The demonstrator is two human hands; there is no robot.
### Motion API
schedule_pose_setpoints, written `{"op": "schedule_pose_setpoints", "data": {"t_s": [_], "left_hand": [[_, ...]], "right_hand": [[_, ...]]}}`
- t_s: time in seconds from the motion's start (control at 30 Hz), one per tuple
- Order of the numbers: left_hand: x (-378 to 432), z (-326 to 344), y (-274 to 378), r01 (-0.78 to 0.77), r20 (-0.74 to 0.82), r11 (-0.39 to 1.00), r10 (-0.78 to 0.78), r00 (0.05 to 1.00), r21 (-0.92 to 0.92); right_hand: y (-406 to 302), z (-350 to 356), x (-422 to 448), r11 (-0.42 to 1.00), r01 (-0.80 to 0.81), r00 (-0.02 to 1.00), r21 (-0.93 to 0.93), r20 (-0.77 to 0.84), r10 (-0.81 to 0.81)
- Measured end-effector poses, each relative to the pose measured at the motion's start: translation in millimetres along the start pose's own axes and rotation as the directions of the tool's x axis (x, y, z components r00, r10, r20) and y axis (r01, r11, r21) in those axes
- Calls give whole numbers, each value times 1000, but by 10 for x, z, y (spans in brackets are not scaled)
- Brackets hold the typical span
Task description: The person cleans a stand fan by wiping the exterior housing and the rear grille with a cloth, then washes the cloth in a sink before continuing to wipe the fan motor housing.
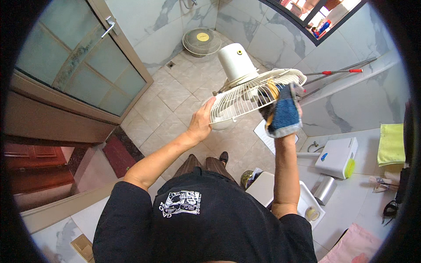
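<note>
In front of me an electric fan is tilted in the air, with its white motor housing [234,62] at the back of a cream wire rear grille [227,107]. My left hand [201,120] grips the grille's left rim, fingers on the outer side and the thumb not clearly seen. A blue and grey cloth [285,113], with dark and yellow patches, lies against the right part of the grille. My right hand [300,110] is mostly hidden under this cloth and holds it to the wires. What supports the fan below the grille is largely hidden.
A round fan grille with a yellow badge [203,36] lies on the tiled floor by the far corner. Poles with red grips [355,70] lean at the right ledge. A frosted-glass door [82,56] stands left; a white cistern [335,154] and waste bin [246,178] are right.
</note>
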State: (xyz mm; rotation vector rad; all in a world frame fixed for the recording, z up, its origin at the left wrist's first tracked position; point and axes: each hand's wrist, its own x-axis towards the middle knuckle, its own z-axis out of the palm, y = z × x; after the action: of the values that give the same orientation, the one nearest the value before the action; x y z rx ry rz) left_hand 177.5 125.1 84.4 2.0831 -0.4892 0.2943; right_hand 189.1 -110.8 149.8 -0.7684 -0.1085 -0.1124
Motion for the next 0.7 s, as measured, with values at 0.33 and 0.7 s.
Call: {"op": "schedule_pose_setpoints", "data": {"t_s": [0.33,0.7], "left_hand": [[26,-53,48,58,47,998,-56,997,-37],[22,70,-138,-38,82,995,46,996,-97]], "right_hand": [[371,299,-270,962,34,964,-270,-244,-103],[-535,228,403,918,-106,917,-381,-394,-58]]}}
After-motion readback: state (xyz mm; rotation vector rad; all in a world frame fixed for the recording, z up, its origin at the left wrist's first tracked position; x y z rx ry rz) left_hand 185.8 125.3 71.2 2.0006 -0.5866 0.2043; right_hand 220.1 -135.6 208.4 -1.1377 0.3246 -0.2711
